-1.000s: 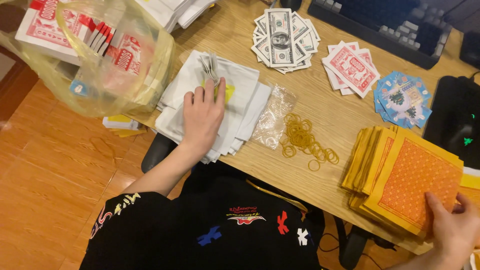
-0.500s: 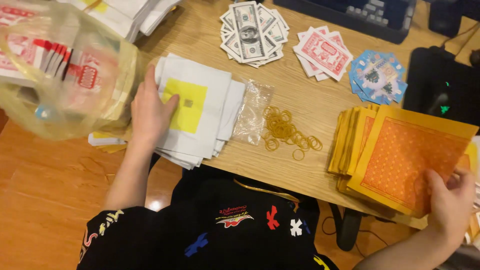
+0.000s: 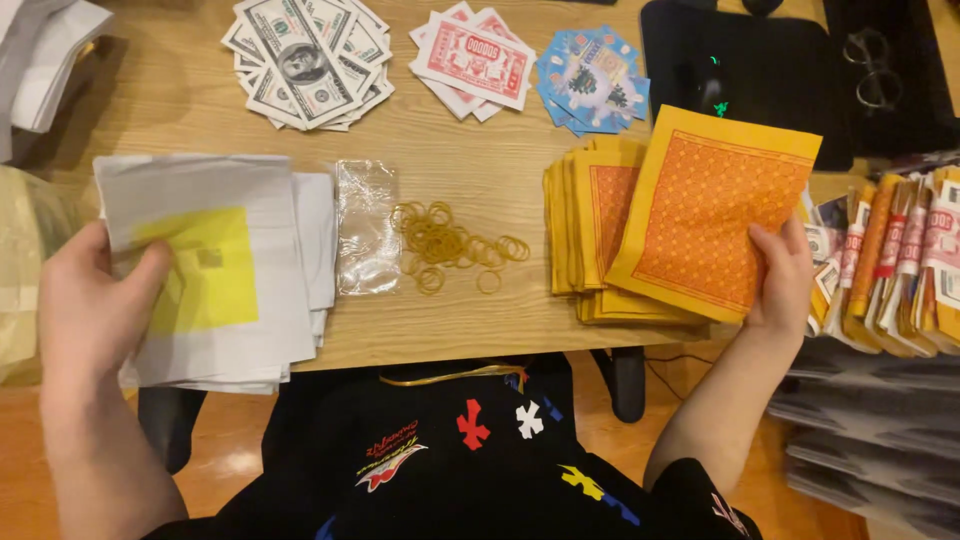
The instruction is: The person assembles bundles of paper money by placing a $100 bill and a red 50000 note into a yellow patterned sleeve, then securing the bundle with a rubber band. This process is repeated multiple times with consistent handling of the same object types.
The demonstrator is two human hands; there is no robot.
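Note:
My left hand [image 3: 90, 310] grips the left edge of a stack of white paper sheets [image 3: 225, 265], the top one bearing a yellow square. My right hand [image 3: 780, 275] pinches the lower right corner of an orange and yellow patterned sheet [image 3: 710, 205], lifted off a pile of the same sheets [image 3: 585, 230] on the wooden table [image 3: 480, 130]. Between the two piles lie a small clear plastic bag [image 3: 365, 225] and a scatter of yellow rubber bands [image 3: 450, 240].
At the back of the table lie fanned grey banknote-style papers [image 3: 305, 60], red and white notes [image 3: 475, 60] and blue notes [image 3: 592, 80]. A black mat [image 3: 770, 70] with eyeglasses [image 3: 875, 70] is at the back right. Bundled paper packs [image 3: 895, 260] stand right; a yellowish plastic bag [image 3: 25, 260] left.
The view has swung right and closer. My left hand slid from the top of the white stack to its left edge. My right hand has raised the orange sheet higher over its pile.

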